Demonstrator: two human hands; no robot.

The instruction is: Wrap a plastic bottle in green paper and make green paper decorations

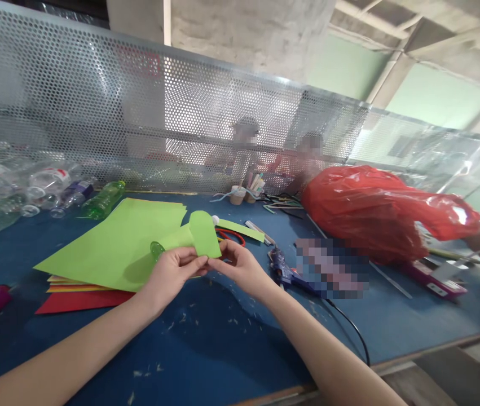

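Both bare hands meet above a blue desk (pixel 240 349) scattered with small pale scraps. The left hand (pixel 176 270) pinches the lower edge of a light green paper piece with a rounded top (pixel 205 234), its fingers closed near the right hand's. The right hand (pixel 240 265) pinches the same piece at its lower right corner between thumb and fingers. A light green paper roll (pixel 176 239) extends leftward from the piece, with a round green transparent plastic part (pixel 157 250) at its far end. To the left lies a stack of coloured paper sheets (pixel 125 237), light green uppermost, yellow, orange and red beneath. Clear and green plastic bottles (pixel 49 183) lie at the far left, before a perforated metal screen (pixel 138 113). To the right are a blue glue gun (pixel 303 282) with a black cord and, beyond it, a red plastic bag (pixel 375 211).
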